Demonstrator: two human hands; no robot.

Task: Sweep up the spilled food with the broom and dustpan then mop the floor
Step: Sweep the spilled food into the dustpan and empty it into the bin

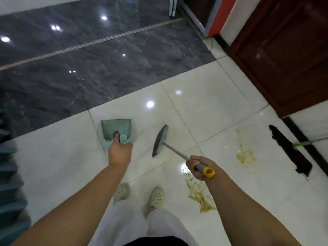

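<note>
The spilled food lies in 2 patches on the white tiled floor, right of the broom, whose handle the right hand fingers wrap, while the left hand fingers grip the dustpan handle, mop far right.

Dustpan left of broom; spilled food right of feet, mop farther right.

Teal dustpan flat on pale floor tiles, handle upright. Broom: teal head, dark bristles, grey shaft with yellow end cap, tilted, beside dustpan. Spilled food: yellowish-green smears in two patches. Dark mop head, green handle, lies near wall.
</note>
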